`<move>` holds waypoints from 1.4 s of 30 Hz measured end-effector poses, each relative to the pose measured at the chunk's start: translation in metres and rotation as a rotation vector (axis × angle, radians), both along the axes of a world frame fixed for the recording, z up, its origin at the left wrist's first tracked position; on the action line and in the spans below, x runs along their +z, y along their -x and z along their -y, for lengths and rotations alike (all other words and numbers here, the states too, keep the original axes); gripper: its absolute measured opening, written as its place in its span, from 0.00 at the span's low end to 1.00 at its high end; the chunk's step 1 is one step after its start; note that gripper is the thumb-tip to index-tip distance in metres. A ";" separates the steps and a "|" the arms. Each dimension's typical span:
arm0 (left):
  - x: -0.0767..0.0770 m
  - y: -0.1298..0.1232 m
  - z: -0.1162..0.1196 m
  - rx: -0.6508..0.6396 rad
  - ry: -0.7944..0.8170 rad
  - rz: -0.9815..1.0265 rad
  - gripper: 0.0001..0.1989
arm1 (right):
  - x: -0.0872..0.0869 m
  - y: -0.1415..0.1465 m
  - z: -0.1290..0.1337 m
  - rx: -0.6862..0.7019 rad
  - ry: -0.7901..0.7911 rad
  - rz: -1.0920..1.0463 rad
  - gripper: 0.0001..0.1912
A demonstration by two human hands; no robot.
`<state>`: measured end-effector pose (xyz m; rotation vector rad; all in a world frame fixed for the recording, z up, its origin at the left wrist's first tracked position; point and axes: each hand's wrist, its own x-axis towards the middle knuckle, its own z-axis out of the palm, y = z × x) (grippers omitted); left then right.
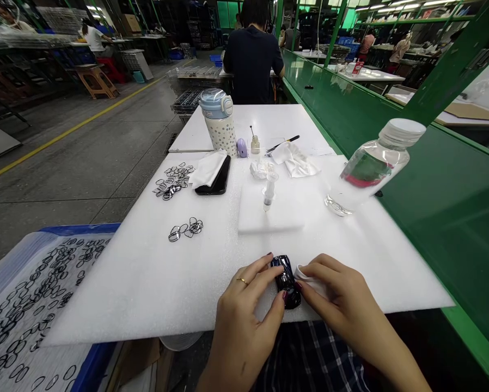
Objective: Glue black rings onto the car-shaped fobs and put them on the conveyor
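Closest in, the left hand [248,310] and right hand [334,299] meet over a dark glossy piece [286,281], which sits at the near edge of a white foam sheet [146,283]. The left hand's grip is closed, with its fingertips [261,270] clasping the piece from one side. The right hand's grip is also closed, pinching a white cloth [310,280] against the other side of the piece.

To the left, a blue-rimmed tray [79,227] holds a heap of thin black rings [28,310]. On the foam, a small cluster of rings [186,229] lies nearest the hands, with a larger pile [173,181] beyond it. Ahead, a syringe [269,190] stands on a white foam block [256,215], and a clear plastic bottle [369,169] lies tilted on the right, near the green worktop [444,245].

Farther on are a phone [219,179] partly under a folded tissue [208,167], crumpled wipes [263,169], a small dropper bottle [255,144] and a spotted tumbler [219,121]. Beyond them, a co-worker [252,65] stands facing away.
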<state>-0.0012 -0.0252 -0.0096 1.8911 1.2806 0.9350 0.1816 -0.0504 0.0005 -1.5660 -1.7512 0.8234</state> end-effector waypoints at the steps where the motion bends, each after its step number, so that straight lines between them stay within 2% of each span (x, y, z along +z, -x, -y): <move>1: 0.000 0.000 0.000 0.002 0.003 0.000 0.14 | 0.000 0.000 0.000 0.000 -0.003 0.000 0.05; 11: -0.001 -0.004 -0.003 -0.008 -0.002 -0.022 0.14 | -0.007 0.003 0.001 -0.034 -0.034 0.000 0.05; 15: 0.002 -0.001 -0.006 -0.049 0.013 -0.075 0.16 | -0.010 0.002 0.000 -0.029 -0.068 0.010 0.04; 17: 0.005 0.004 -0.011 -0.157 0.020 -0.122 0.23 | -0.011 0.002 0.000 -0.028 -0.111 0.009 0.04; 19: 0.009 0.007 -0.017 -0.337 0.024 -0.180 0.31 | -0.015 0.002 0.002 -0.045 -0.188 0.017 0.05; 21: 0.011 0.008 -0.022 -0.447 0.037 -0.226 0.34 | -0.019 0.002 0.005 -0.076 -0.303 0.033 0.06; 24: 0.008 0.005 -0.024 -0.359 0.032 -0.236 0.30 | -0.027 0.003 0.013 -0.109 -0.523 0.096 0.11; 26: 0.005 0.001 -0.023 -0.290 0.009 -0.224 0.29 | -0.030 0.006 0.018 -0.067 -0.642 0.171 0.13; 29: 0.002 -0.001 -0.020 -0.271 -0.015 -0.216 0.28 | -0.032 0.012 0.022 -0.007 -0.726 0.287 0.12; 32: 0.002 0.000 -0.020 -0.273 -0.025 -0.216 0.28 | -0.032 0.018 0.020 -0.098 -0.745 0.366 0.11; 35: 0.003 0.001 -0.021 -0.275 -0.026 -0.215 0.27 | -0.032 0.018 0.016 -0.188 -0.667 0.388 0.11; 38: 0.003 0.000 -0.021 -0.273 -0.029 -0.213 0.29 | -0.030 0.012 0.012 -0.199 -0.569 0.327 0.10; 42: 0.002 0.000 -0.019 -0.271 -0.027 -0.213 0.28 | -0.026 0.010 0.011 -0.104 -0.657 0.291 0.11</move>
